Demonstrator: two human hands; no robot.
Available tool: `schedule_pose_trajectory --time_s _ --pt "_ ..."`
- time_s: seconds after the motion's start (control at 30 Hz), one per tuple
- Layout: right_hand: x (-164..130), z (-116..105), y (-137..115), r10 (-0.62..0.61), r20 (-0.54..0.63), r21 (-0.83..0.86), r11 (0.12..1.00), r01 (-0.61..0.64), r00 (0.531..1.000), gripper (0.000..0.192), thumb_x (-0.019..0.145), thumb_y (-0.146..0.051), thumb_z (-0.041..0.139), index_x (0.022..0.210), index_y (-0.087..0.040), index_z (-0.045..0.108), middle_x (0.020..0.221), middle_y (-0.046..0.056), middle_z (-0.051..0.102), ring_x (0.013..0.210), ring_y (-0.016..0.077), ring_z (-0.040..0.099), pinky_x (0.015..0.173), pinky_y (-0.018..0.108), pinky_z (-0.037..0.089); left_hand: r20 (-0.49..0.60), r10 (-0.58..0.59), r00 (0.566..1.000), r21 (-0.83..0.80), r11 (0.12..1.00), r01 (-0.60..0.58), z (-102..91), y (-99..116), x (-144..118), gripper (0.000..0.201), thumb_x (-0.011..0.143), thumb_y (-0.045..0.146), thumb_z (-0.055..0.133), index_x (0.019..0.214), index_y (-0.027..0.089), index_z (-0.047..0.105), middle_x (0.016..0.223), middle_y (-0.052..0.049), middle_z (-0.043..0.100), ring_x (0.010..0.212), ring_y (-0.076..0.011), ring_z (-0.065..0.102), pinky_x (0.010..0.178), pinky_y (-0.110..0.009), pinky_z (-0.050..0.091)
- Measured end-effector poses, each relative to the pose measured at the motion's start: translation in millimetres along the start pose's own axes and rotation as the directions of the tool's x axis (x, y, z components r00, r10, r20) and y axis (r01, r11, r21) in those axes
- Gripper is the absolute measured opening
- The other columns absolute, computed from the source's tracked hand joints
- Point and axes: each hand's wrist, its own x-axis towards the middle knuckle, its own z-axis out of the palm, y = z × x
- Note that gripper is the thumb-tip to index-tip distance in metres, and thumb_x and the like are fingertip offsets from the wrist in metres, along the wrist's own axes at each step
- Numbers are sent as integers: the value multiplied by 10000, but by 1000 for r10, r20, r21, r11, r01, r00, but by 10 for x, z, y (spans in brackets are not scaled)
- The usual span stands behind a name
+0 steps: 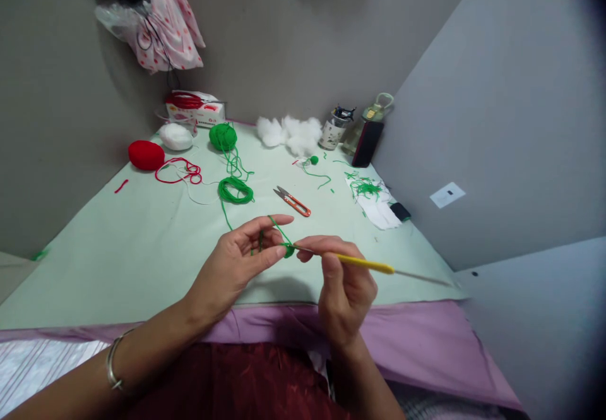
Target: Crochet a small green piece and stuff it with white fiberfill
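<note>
Crocheting over the near edge of the bench [142,249], just short of the orange snips [293,201]

Green crochet piece [288,251]: tiny, soft, likely weightless and squashy; judging it easy to lose shape or unravel if tugged, so best pinched at its body, right beside the live loop, not by the trailing strand

Green yarn strand [277,225]: thin, limp, running from the piece up over the left forefinger, then back toward the loose green coil [235,191] left of the snips; probably sliding freely, needing light tension only

Crochet hook [364,263]: stiff, slim, yellow grip with bare metal tail pointing right, away from the snips; tip hidden in the piece

Left hand [239,262]: thumb and middle finger pinching the piece, forefinger stretched out straight carrying the strand, other fingers loosely curled

Right hand [343,284]: closed around the hook's yellow grip, thumb and forefinger pressing near the working end, pencil fashion

Beyond the snips: green yarn ball [223,136], red yarn ball [146,155], white stuffing [291,132]; green offcuts lying on a white sheet [374,202] right of the snips
</note>
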Motion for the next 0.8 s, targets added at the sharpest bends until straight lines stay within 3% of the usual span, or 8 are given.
schedule_pose_trajectory --time_s 0.17,0.33,0.5,0.57,0.67,0.73,0.8 --pt "10 0 -28 -253 113 -169 948 270 961 232 1037 -114 505 1125 -211 697 983 81 772 938 207 743 763 371 613 -25 97 995 172 981 -91 -16 38 -12 369 882 217 777 1242 298 769 853 30 632 875 -146 594 898 -294 455" --pt "36 -8 -31 -290 142 -253 914 318 947 218 1033 -131 513 1105 -214 701 968 87 781 914 208 763 738 359 633 -48 133 990 245 962 -118 -20 42 -23 391 878 221 774 1261 294 760 849 29 627 872 -160 588 915 -308 452" --pt "-89 30 38 -316 210 -454 807 378 925 376 982 -113 601 1296 -305 679 1097 89 792 959 236 763 753 386 650 -100 141 985 211 970 -117 49 34 -55 468 842 225 816 1300 296 748 834 27 637 872 -177 583 953 -316 445" --pt "-149 61 74 -356 183 -517 758 398 916 476 962 -88 623 1365 -340 659 1085 80 789 955 245 756 764 401 650 -108 90 990 109 991 -78 73 38 -55 564 810 204 839 1353 292 714 838 26 643 857 -171 582 910 -301 460" --pt "-184 79 100 -399 156 -549 726 415 904 564 931 -47 656 1401 -359 656 1108 70 778 983 242 745 796 391 645 -16 -145 989 -186 973 140 73 58 -28 640 797 255 860 1407 247 666 789 35 619 725 -124 538 739 -247 463" --pt "-156 66 83 -337 134 -458 813 360 932 520 939 -37 645 1353 -348 694 1106 62 768 1001 223 733 809 366 632 65 -274 960 -316 907 280 47 73 1 623 804 286 859 1391 200 673 741 42 589 641 -89 481 643 -209 426" --pt "-101 46 45 -183 65 -270 943 194 981 392 980 -71 605 1244 -324 746 1007 45 759 946 200 720 789 353 609 85 -303 949 -342 886 314 8 83 30 597 802 261 861 1367 173 690 706 52 551 609 -73 445 589 -187 390"
